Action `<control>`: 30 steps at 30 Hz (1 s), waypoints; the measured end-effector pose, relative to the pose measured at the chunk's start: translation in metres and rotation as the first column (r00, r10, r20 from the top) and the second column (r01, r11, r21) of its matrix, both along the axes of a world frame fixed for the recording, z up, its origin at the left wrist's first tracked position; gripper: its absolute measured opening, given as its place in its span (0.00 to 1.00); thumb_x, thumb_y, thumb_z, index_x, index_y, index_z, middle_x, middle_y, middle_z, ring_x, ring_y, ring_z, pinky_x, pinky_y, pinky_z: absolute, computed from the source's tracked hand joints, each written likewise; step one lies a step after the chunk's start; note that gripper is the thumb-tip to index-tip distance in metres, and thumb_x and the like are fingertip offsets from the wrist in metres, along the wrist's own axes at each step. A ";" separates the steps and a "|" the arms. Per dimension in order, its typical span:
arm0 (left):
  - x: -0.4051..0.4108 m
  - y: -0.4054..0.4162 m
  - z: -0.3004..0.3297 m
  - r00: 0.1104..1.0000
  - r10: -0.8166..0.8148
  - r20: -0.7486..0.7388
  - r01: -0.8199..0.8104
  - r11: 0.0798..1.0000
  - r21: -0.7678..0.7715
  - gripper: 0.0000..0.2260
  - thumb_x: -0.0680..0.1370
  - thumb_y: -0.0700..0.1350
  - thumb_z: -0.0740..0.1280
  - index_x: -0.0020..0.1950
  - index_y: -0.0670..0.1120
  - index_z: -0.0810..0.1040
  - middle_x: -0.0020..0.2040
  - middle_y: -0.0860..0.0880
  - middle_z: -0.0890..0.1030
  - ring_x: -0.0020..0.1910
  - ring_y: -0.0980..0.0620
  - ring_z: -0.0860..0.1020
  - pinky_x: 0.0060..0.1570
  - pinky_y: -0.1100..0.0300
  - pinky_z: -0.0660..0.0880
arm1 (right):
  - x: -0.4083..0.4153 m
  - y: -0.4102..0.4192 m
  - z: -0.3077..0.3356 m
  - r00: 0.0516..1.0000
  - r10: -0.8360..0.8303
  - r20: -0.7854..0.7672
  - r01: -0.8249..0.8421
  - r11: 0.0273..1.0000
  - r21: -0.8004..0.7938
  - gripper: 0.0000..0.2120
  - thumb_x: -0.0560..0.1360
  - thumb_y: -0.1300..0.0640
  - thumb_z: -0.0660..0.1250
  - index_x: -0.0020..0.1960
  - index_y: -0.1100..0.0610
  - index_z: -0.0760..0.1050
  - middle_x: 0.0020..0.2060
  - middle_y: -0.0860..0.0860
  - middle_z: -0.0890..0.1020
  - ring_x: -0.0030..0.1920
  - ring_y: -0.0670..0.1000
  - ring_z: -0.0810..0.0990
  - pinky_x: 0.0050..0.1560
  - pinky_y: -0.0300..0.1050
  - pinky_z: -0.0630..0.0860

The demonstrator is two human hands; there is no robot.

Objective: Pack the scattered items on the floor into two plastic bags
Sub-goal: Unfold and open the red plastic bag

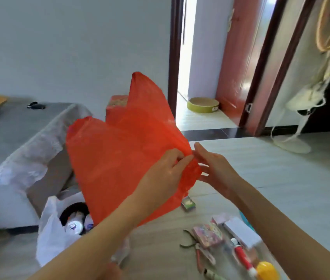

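The left hand (pixel 165 170) pinched the edge of the red plastic bag (pixel 119 158), held up in the air above the floor (pixel 281 178); the right hand (pixel 213 168) touched that edge with straight fingers, grip released. A white plastic bag (pixel 51 237) with bottles inside sat below, small items (pixel 220 237) scattered nearby.

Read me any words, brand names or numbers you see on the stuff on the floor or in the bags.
No text here can be read.
Cans in the white bag: blue label marks, too blurred to read.
Small green box: a pale picture, no legible words.
Colourful pack: print too blurred.
White box: no lettering shows.
Red tube: no legible print.
Red bag: plain.
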State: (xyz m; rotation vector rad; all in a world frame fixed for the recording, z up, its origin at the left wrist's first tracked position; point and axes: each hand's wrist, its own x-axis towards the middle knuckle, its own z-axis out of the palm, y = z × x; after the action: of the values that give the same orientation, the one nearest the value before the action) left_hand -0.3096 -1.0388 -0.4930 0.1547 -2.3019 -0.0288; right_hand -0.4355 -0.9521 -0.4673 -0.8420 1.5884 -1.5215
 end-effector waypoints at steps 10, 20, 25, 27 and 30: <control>-0.085 0.051 -0.045 0.937 -0.245 0.250 0.243 0.969 0.039 0.17 0.75 0.43 0.61 0.61 0.40 0.75 0.50 0.43 0.77 0.49 0.47 0.75 0.51 0.57 0.73 | -0.072 0.060 -0.037 0.974 -0.223 0.040 0.224 0.975 -0.011 0.12 0.72 0.53 0.69 0.54 0.56 0.80 0.49 0.55 0.83 0.51 0.53 0.80 0.55 0.47 0.77; -0.073 -0.020 -0.031 0.937 0.078 0.342 -0.009 0.980 -0.198 0.37 0.66 0.37 0.70 0.71 0.51 0.59 0.71 0.44 0.67 0.71 0.41 0.62 0.69 0.44 0.63 | -0.120 0.073 -0.061 0.878 -0.032 -0.478 0.178 0.948 0.264 0.09 0.78 0.62 0.61 0.47 0.56 0.80 0.42 0.51 0.82 0.42 0.47 0.77 0.45 0.35 0.72; -0.063 -0.048 -0.058 0.742 0.117 0.661 0.043 0.974 -0.222 0.50 0.70 0.45 0.72 0.71 0.64 0.33 0.75 0.52 0.36 0.76 0.44 0.42 0.73 0.43 0.45 | -0.139 0.080 -0.064 0.848 0.129 -0.514 0.091 0.920 0.381 0.10 0.78 0.63 0.60 0.50 0.57 0.80 0.47 0.52 0.82 0.47 0.49 0.79 0.50 0.36 0.73; -0.068 -0.048 -0.061 0.752 -0.006 0.659 0.033 0.999 -0.029 0.42 0.73 0.44 0.70 0.74 0.64 0.44 0.77 0.52 0.46 0.75 0.48 0.54 0.72 0.51 0.57 | -0.145 0.080 -0.064 0.843 0.155 -0.514 0.074 0.915 0.397 0.10 0.78 0.63 0.60 0.47 0.53 0.79 0.45 0.49 0.82 0.45 0.45 0.79 0.47 0.32 0.72; -0.072 -0.042 -0.068 0.771 -0.135 0.623 0.024 0.983 0.183 0.25 0.76 0.42 0.66 0.70 0.54 0.65 0.67 0.49 0.67 0.63 0.49 0.71 0.57 0.56 0.71 | -0.149 0.076 -0.074 0.806 0.142 -0.575 0.129 0.905 0.405 0.09 0.77 0.61 0.63 0.48 0.51 0.80 0.45 0.47 0.81 0.47 0.46 0.78 0.51 0.38 0.73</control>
State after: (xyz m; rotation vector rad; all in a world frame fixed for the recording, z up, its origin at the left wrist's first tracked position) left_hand -0.3820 -1.0811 -0.5612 0.1689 -2.9907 -0.2487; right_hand -0.5845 -0.8759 -0.5411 -1.1256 2.2630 -0.8568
